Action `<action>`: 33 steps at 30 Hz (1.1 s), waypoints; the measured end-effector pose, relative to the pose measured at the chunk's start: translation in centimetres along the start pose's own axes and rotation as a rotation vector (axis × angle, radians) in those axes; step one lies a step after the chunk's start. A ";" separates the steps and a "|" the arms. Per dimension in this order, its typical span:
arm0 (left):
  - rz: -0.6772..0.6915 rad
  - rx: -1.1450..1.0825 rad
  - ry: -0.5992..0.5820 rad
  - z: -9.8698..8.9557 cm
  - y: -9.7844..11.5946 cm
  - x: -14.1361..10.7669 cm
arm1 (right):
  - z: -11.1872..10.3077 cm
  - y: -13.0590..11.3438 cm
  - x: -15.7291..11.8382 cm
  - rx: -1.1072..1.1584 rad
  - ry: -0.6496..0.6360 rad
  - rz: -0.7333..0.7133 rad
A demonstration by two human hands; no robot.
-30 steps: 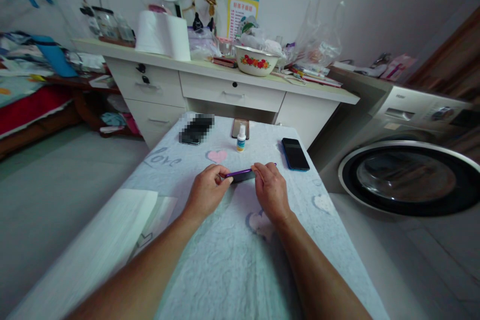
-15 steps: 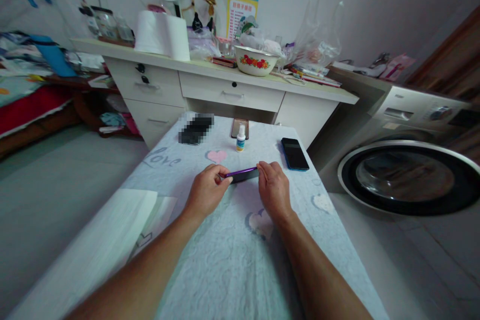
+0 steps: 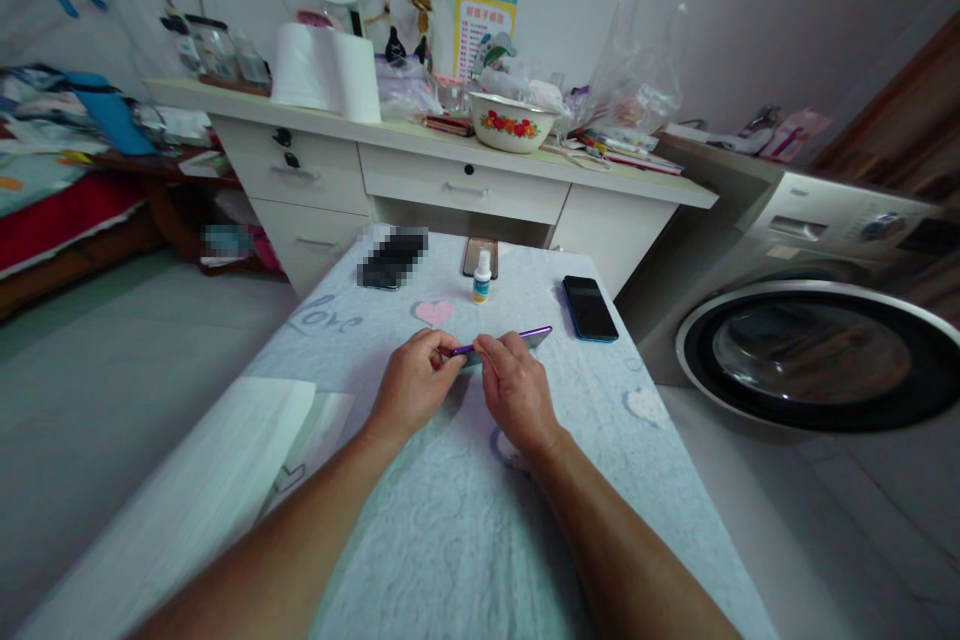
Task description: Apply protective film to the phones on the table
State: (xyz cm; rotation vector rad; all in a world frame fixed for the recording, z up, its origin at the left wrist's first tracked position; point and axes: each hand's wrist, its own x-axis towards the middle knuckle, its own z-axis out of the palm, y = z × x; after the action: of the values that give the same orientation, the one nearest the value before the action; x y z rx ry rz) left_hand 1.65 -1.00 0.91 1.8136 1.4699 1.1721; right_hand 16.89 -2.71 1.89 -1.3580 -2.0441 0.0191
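Note:
A smartphone with a purple edge (image 3: 537, 332) is held tilted just above the table, its dark face turned partly toward me. My left hand (image 3: 417, 375) pinches its left end between thumb and fingers. Closed at the middle of the phone's upper edge, my right hand (image 3: 517, 385) covers part of it; whatever its fingertips hold, if anything, is hidden. Beyond the hands stands a small white spray bottle (image 3: 481, 280) with a blue and yellow label. Behind that lies a brownish phone case (image 3: 471, 255). Another phone (image 3: 591, 308) with a blue edge lies to the right.
The table has a pale patterned cloth (image 3: 420, 540). A dark, pixelated flat object (image 3: 394, 258) lies at its far left. A white desk (image 3: 300, 210) with a flowered bowl (image 3: 514, 125) and paper rolls (image 3: 322, 70) stands behind; a washing machine (image 3: 825, 220) is at right.
My right hand has slid left along the phone's edge, from its right end to near the middle, uncovering the right end. My left hand keeps its hold in the same place.

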 end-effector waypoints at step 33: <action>-0.013 0.023 0.011 -0.2 0.4 0.1 | -0.3 2.2 0.1 -0.020 0.081 0.085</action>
State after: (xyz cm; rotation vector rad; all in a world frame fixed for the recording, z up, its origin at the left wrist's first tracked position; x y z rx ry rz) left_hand 1.70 -1.06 1.32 1.8131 1.5052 1.1657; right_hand 18.81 -1.76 1.41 -1.4339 -1.9237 -0.0186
